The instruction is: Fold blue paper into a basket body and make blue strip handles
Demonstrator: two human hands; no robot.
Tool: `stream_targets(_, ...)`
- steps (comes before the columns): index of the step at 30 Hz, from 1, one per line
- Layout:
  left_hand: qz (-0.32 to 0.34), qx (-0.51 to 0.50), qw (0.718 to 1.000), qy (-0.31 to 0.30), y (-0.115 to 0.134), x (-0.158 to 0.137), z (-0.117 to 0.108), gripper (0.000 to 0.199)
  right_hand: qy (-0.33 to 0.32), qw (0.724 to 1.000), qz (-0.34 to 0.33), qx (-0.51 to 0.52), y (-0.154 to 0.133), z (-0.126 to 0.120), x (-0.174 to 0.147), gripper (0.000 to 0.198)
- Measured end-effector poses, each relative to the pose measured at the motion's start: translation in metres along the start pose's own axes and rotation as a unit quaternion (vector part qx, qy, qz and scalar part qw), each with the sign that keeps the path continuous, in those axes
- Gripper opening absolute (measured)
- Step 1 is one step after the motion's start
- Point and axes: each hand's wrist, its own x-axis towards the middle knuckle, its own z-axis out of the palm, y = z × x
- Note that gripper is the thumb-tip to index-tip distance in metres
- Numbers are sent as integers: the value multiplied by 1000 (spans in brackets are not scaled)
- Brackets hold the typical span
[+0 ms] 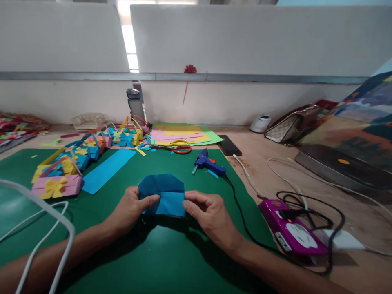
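Note:
A folded piece of blue paper is held up between my two hands, just above the green mat. Its upper corners are folded at a slant, and a crease runs across it. My left hand grips its left side, the thumb lying on the front face. On the opposite edge, my right hand pinches the paper between thumb and fingers. Behind my left hand, a flat strip of blue paper lies on the mat. Beyond my right hand rests a blue glue gun with its cord trailing right.
Several small paper baskets with bows stand at the left. Scissors and coloured sheets lie at the back, beside a phone. A purple power strip with tangled cables sits right. A white cable crosses the left foreground.

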Motion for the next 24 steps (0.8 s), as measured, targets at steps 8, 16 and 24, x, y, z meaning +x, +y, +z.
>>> stream_targets(8, -37, -56, 998, -18, -3, -4, 5, 34, 62, 997, 8, -34, -4, 0, -1, 21)
stream_targets(16, -56, -181, 979, -74, -1, -4, 11, 38, 89, 995, 8, -46, -5, -7, 3, 22)
stream_targets(24, -24, -164, 985, -54, 2, -9, 11, 33, 99, 992, 4, -82, -1, -8, 6, 22)
